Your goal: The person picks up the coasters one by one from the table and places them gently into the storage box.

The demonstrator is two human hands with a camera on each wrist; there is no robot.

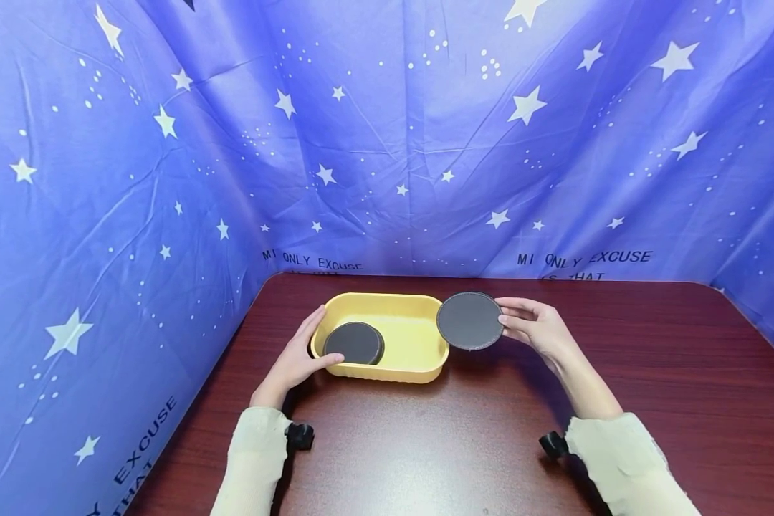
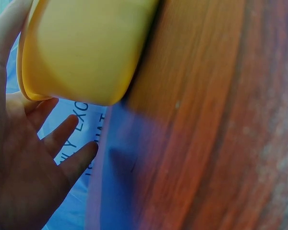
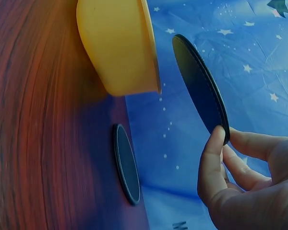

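My right hand (image 1: 538,330) pinches the edge of a round black coaster (image 1: 469,321) with stitching round its border. The coaster is raised, tilted, just off the right end of a yellow oblong tub (image 1: 419,375). Inside the tub, at its left end, lies a short stack of black coasters (image 1: 355,342). My left hand (image 1: 293,358) holds that end, thumb over the front rim and fingers along the outside; its lower fingers (image 2: 60,136) spread free below the tub wall. Another coaster (image 3: 127,165) lies on the table, hidden in the head view behind the held one.
The tub stands on a dark red wood-grain table (image 1: 684,373) towards its back edge. Blue star-printed cloth (image 1: 406,143) hangs close behind the table and along its left side. Black wrist straps (image 1: 299,436) sit at both sleeve cuffs.
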